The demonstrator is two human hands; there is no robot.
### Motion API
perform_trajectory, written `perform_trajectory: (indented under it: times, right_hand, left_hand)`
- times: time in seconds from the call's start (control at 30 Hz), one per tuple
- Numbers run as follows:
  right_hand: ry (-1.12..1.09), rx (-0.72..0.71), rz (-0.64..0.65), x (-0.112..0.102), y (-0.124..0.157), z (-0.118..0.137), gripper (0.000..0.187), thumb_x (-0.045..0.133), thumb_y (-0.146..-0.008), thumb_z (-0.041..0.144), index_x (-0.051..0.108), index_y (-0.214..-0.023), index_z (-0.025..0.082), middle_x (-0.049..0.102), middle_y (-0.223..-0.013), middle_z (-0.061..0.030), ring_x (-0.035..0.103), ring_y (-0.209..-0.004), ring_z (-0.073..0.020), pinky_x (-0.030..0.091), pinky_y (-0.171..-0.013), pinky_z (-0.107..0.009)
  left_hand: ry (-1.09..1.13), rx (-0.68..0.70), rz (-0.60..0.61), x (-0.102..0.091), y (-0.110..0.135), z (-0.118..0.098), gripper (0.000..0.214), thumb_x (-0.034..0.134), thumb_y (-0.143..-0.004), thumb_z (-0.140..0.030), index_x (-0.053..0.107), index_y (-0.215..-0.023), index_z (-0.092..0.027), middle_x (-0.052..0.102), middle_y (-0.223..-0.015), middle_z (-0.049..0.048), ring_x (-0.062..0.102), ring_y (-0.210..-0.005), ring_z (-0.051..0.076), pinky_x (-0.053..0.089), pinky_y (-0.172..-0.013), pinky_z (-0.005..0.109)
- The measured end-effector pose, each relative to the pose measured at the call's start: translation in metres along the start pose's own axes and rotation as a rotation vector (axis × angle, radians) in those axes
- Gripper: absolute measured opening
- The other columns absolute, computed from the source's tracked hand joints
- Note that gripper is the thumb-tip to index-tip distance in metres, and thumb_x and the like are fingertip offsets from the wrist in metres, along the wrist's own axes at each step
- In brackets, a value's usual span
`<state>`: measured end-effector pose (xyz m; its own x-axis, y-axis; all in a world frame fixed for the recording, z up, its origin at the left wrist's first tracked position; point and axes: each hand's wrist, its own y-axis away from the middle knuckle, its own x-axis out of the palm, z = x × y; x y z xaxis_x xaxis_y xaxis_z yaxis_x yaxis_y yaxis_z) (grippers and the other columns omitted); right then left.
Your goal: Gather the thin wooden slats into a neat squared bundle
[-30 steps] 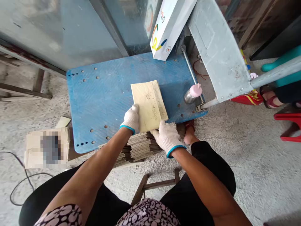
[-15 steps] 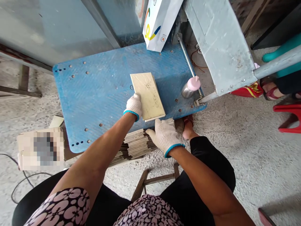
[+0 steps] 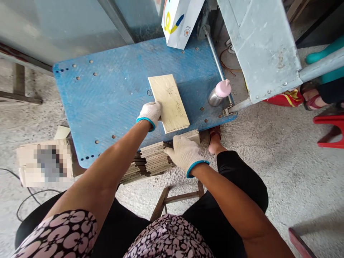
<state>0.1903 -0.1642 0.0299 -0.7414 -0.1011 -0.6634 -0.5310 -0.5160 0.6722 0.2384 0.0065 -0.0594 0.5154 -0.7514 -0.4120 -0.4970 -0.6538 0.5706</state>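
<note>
Cream panel (image 3: 169,102): smooth-faced, speckled with dark marks, it appears to lie flat on the blue tabletop, right of the middle, its near end close to the near edge. A thin line along that end suggests more than one layer.
Left hand (image 3: 149,113): gloved, its fingers curled in at the panel's left edge; whether they pinch the edge or only press against it, one cannot tell.
Right hand (image 3: 186,154): gloved, thumb spread well away from the fingers, nothing visible in its grasp; it sits just beyond the panel's near end, over the stacked boards (image 3: 157,157).
Panel's weight: probably modest, manageable for one hand, steadier with two.
Panel's body: looks stiff and thin, so it should keep its shape, though corners may chip if knocked.
Panel's face: likely a little slick under knitted gloves; loose layers could slide on each other.
Panel's edges: best taken along the two long sides, thumb on top and fingers beneath, catching every layer.
Blue tabletop (image 3: 113,93): it also carries a pink-lidded bottle (image 3: 219,93) to the right and a white paper bag (image 3: 177,28) at the far side.
</note>
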Motion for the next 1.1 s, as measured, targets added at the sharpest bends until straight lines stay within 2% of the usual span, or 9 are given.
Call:
perform_trajectory:
  times: [0.1,0.17,0.27,0.4,0.5,0.63,0.87,1.0,1.1]
  right_hand:
    - [0.011,0.000,0.008,0.002,0.000,0.001,0.051,0.045,-0.096,0.058,0.054,-0.117,0.012,0.063,-0.114,-0.0197,0.066,-0.098,-0.0332,0.056,-0.077,-0.047]
    - [0.020,-0.007,0.015,0.003,-0.001,0.001,0.053,0.042,-0.096,0.059,0.054,-0.118,0.011,0.062,-0.115,-0.0204,0.066,-0.098,-0.0332,0.056,-0.076,-0.047]
    - [0.038,-0.018,0.018,0.003,0.000,0.001,0.055,0.042,-0.096,0.060,0.054,-0.118,0.011,0.062,-0.115,-0.0209,0.066,-0.098,-0.0335,0.056,-0.076,-0.048]
    - [0.048,-0.029,0.012,0.005,0.000,0.001,0.055,0.041,-0.097,0.060,0.054,-0.117,0.010,0.063,-0.114,-0.0212,0.067,-0.097,-0.0327,0.056,-0.077,-0.048]
    - [0.050,-0.037,0.024,0.007,0.000,0.000,0.055,0.041,-0.097,0.060,0.055,-0.116,0.011,0.064,-0.112,-0.0211,0.067,-0.097,-0.0330,0.057,-0.076,-0.048]
    - [0.069,-0.047,0.003,0.012,0.000,0.001,0.056,0.041,-0.096,0.062,0.056,-0.114,0.011,0.065,-0.108,-0.0214,0.068,-0.094,-0.0336,0.057,-0.071,-0.048]
    - [0.049,-0.069,0.029,0.016,0.000,0.001,0.052,0.048,-0.095,0.058,0.058,-0.113,0.011,0.066,-0.109,-0.0202,0.069,-0.095,-0.0327,0.058,-0.073,-0.047]
    - [0.050,-0.085,0.044,0.018,-0.002,-0.001,0.048,0.056,-0.092,0.053,0.059,-0.114,0.010,0.066,-0.110,-0.0215,0.069,-0.096,-0.0324,0.058,-0.073,-0.046]
    - [0.055,-0.087,0.048,0.018,-0.003,-0.001,0.048,0.057,-0.091,0.052,0.059,-0.115,0.010,0.066,-0.110,-0.0219,0.069,-0.095,-0.0322,0.058,-0.073,-0.045]
  left_hand:
    - [-0.082,0.026,0.068,-0.005,-0.006,0.002,0.020,0.054,-0.085,-0.029,0.068,-0.086,-0.015,0.067,-0.074,0.0109,0.067,-0.065,0.026,0.059,-0.065,0.042]
    - [-0.242,0.067,0.085,-0.011,-0.012,0.004,0.023,0.051,-0.086,-0.033,0.066,-0.079,-0.017,0.066,-0.067,0.0102,0.066,-0.059,0.027,0.059,-0.064,0.043]
    - [-0.527,0.135,0.104,-0.020,-0.017,0.001,0.035,0.045,-0.089,-0.039,0.061,-0.066,-0.019,0.064,-0.060,0.0103,0.065,-0.057,0.027,0.057,-0.071,0.045]
    - [-0.827,0.230,0.093,-0.026,-0.016,-0.008,0.040,0.042,-0.091,-0.045,0.062,-0.066,-0.020,0.065,-0.065,0.0138,0.068,-0.080,0.034,0.052,-0.088,0.050]
    - [-0.993,0.320,0.070,-0.025,-0.016,-0.014,0.041,0.041,-0.092,-0.046,0.064,-0.071,-0.018,0.064,-0.073,0.0181,0.065,-0.095,0.039,0.050,-0.091,0.052]
    - [-1.101,0.373,0.062,-0.023,-0.015,-0.019,0.045,0.042,-0.092,-0.049,0.066,-0.078,-0.015,0.062,-0.081,0.0202,0.064,-0.095,0.042,0.050,-0.087,0.055]
    - [-1.268,0.302,0.103,-0.025,-0.011,-0.038,0.050,0.044,-0.091,-0.052,0.071,-0.094,-0.010,0.064,-0.092,0.0228,0.061,-0.100,0.043,0.049,-0.088,0.056]
    - [-1.362,0.281,0.188,-0.032,-0.012,-0.050,0.048,0.053,-0.086,-0.053,0.071,-0.104,-0.012,0.065,-0.096,0.0206,0.060,-0.104,0.040,0.048,-0.090,0.052]
    - [-1.318,0.331,0.145,-0.036,-0.007,-0.054,0.048,0.050,-0.086,-0.055,0.071,-0.100,-0.014,0.066,-0.093,0.0180,0.061,-0.099,0.036,0.049,-0.086,0.046]
